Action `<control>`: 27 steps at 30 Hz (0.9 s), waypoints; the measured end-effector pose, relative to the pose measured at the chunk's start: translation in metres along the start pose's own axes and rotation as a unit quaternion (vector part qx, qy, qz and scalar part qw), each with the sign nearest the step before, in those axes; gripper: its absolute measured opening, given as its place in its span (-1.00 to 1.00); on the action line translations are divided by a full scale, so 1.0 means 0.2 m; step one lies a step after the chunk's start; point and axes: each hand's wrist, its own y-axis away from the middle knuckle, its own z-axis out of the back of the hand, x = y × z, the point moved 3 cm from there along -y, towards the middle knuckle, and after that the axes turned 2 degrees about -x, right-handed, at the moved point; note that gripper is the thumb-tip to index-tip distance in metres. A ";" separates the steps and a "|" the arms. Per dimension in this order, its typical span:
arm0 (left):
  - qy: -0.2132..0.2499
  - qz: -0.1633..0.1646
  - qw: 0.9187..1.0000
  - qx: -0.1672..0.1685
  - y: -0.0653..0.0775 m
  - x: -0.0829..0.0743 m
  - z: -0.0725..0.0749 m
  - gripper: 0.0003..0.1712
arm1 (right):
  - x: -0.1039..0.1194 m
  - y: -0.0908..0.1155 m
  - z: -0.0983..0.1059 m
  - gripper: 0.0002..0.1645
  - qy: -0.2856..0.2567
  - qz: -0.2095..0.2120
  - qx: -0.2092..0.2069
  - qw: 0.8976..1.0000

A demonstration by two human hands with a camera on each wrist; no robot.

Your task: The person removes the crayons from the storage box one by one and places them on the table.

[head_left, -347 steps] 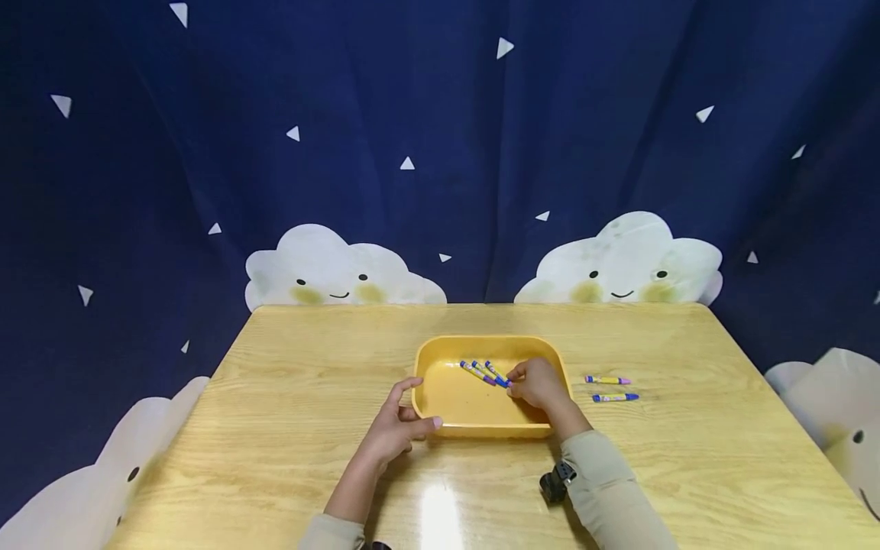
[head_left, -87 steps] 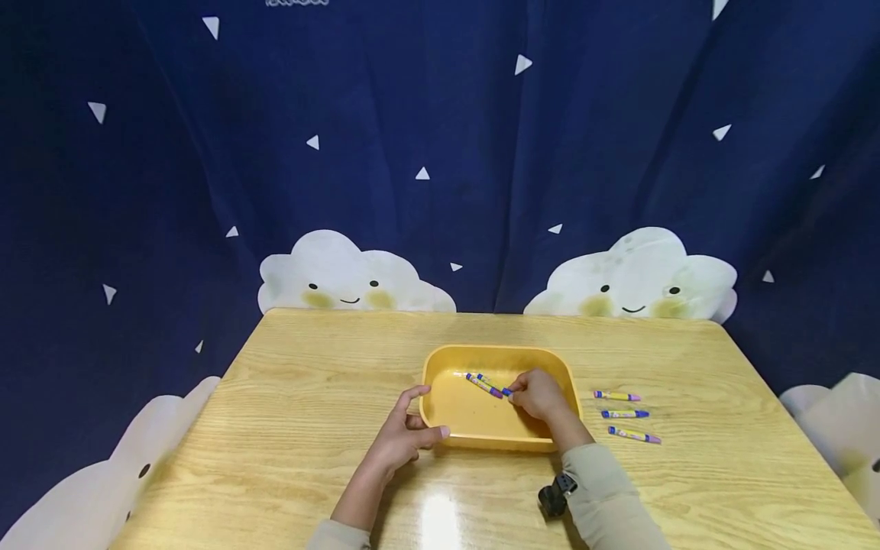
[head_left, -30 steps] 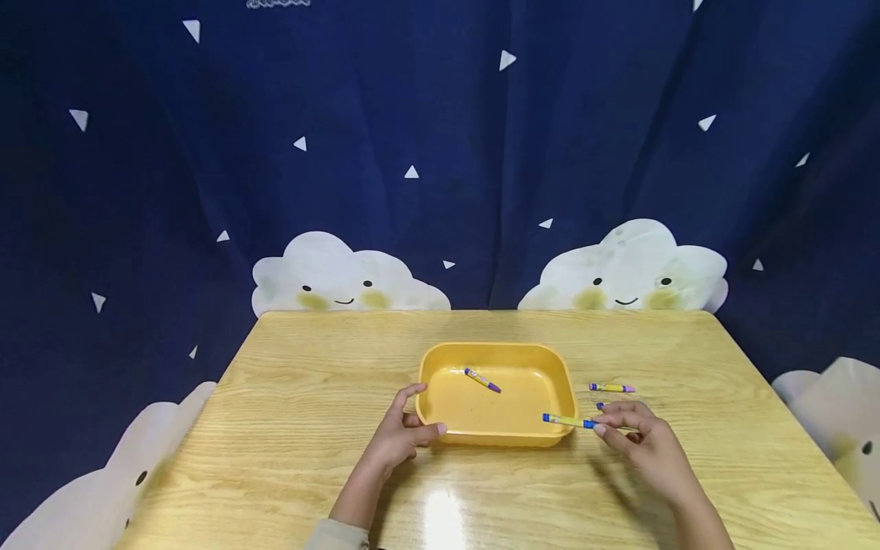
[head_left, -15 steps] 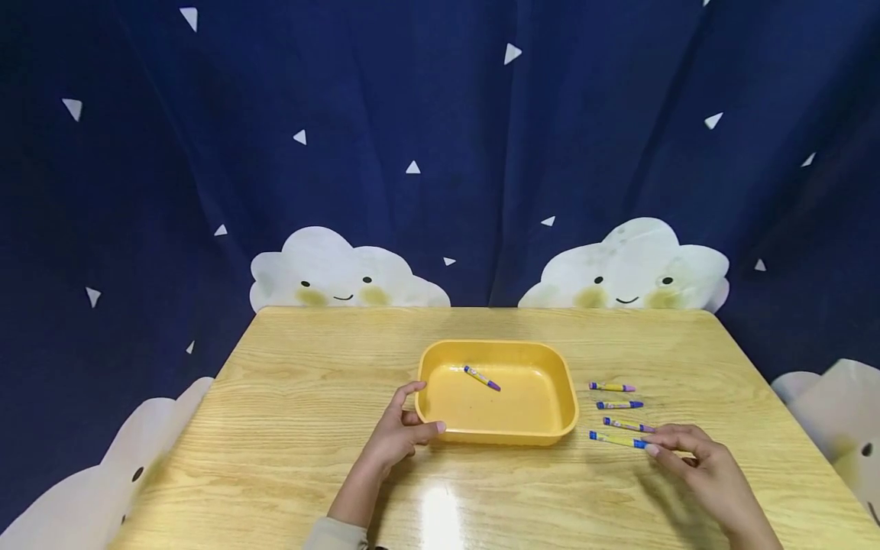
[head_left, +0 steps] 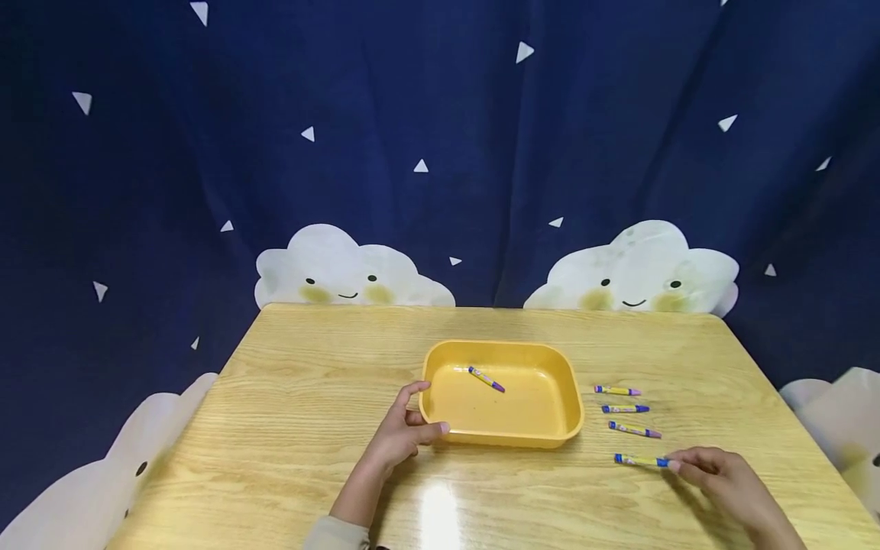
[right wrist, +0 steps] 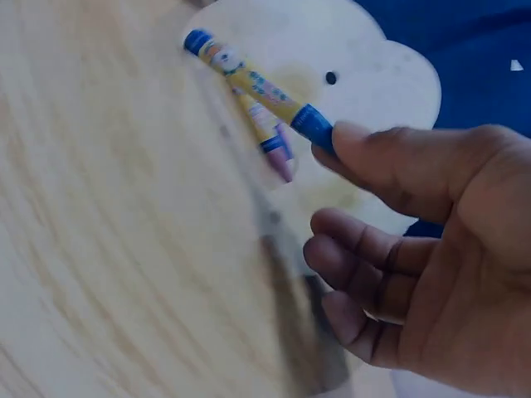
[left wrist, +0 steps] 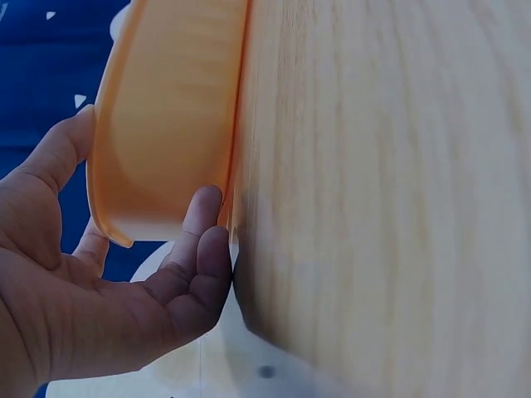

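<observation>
My right hand (head_left: 729, 485) pinches a blue crayon (head_left: 639, 460) by its blue tip, between thumb and forefinger, low over the table's right side. In the right wrist view the crayon (right wrist: 257, 83) has a yellow printed wrapper, and the other fingers curl loosely below it. My left hand (head_left: 399, 435) grips the near left corner of a yellow plastic tray (head_left: 502, 441), thumb on the front rim and forefinger on the left rim. The left wrist view shows the fingers (left wrist: 202, 215) against the tray wall (left wrist: 174, 124). One purple crayon (head_left: 486, 380) lies inside the tray.
Right of the tray, a pink crayon (head_left: 617, 390), a dark blue crayon (head_left: 626, 409) and a purple-tipped crayon (head_left: 634, 430) lie in a column on the wooden table (head_left: 323, 367). A dark blue curtain (head_left: 385, 153) with white clouds hangs behind.
Crayons have gone from the tray to the column at right, leaving one inside. Lately my right hand carried the blue crayon out, rightward and nearer to me. My left hand keeps its grip.
</observation>
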 end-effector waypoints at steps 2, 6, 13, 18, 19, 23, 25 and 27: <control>0.000 0.001 1.000 0.000 0.00 0.00 0.00 -0.09 | -0.02 -0.02 -0.01 -0.72 0.020 0.010 -0.007 1.000; 0.000 0.001 1.000 -0.002 0.00 0.00 -0.01 -0.08 | -0.04 -0.06 -0.02 -0.80 0.040 0.019 -0.014 0.999; 0.006 0.001 1.000 -0.002 0.00 0.01 0.00 -0.09 | -0.04 -0.13 -0.03 -0.81 0.064 0.005 -0.006 0.998; 0.009 -0.002 1.000 0.000 0.00 0.00 0.00 -0.09 | -0.04 -0.14 -0.02 -0.77 0.073 0.015 -0.018 0.997; 0.008 -0.002 1.000 0.000 0.00 0.00 0.00 -0.09 | -0.04 -0.13 -0.02 -0.74 0.069 0.016 -0.019 0.997; 0.006 -0.003 1.000 -0.003 0.00 0.00 0.00 -0.08 | -0.03 -0.12 -0.01 -0.61 0.046 0.022 -0.017 0.999; 0.005 -0.003 1.000 -0.004 0.00 0.00 0.00 -0.08 | 0.01 -0.11 -0.01 -0.56 0.037 0.028 -0.017 0.999; 0.004 -0.003 1.000 -0.003 0.00 0.00 0.00 -0.07 | 0.07 -0.10 -0.01 -0.54 0.029 0.042 -0.024 0.998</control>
